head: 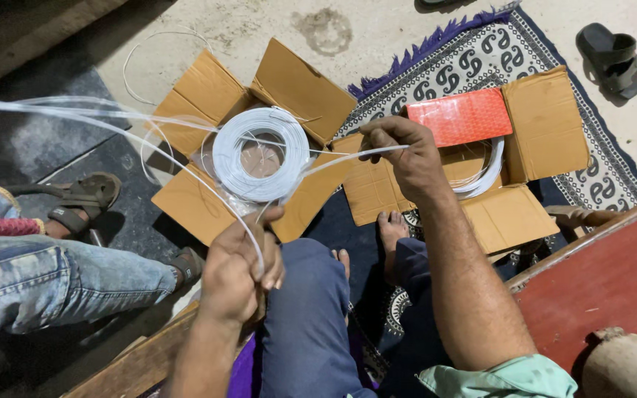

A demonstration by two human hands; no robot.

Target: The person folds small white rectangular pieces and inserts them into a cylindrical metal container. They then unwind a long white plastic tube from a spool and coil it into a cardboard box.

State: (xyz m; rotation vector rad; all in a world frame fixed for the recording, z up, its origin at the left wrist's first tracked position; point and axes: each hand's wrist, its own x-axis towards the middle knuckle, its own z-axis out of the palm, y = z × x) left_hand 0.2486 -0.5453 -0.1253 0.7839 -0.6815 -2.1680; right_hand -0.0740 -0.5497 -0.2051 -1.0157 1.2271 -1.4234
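Hands were busy paying out thin white plastic-coated wire [348,158] from a round white coil of the same wire [259,153], which lay in an open brown cardboard box [208,96] on the floor, just in front of the seated person's knees. The right hand [405,158] was held out above the flaps of a second open cardboard box [547,125], its thumb and forefinger pinched on the strand and the other fingers curled beneath. The left hand [241,269] sat nearer the body, above the blue-trousered knee [307,309], fingers pressed together in a loose fist around the same strand, which ran up from it and away past the left edge of the view in blurred loops.

Judging by this, the step in hand was drawing a length off the coil and stretching it between the two hands. A further pull would probably call for the right-hand pinch to stay firm while the left fist let the strand slide, and for the coil to turn freely so its loops would not snag on the flaps.

Inside the second box lay another white coil [484,173], partly covered by a flat red patterned packet [460,116]. A patterned black-and-white rug with a purple fringe [481,59] lay under that box. Another person's denim-clad leg [53,280] and sandalled foot [82,199] rested at the left, and a dark sandal [612,55] lay apart on the bare floor.
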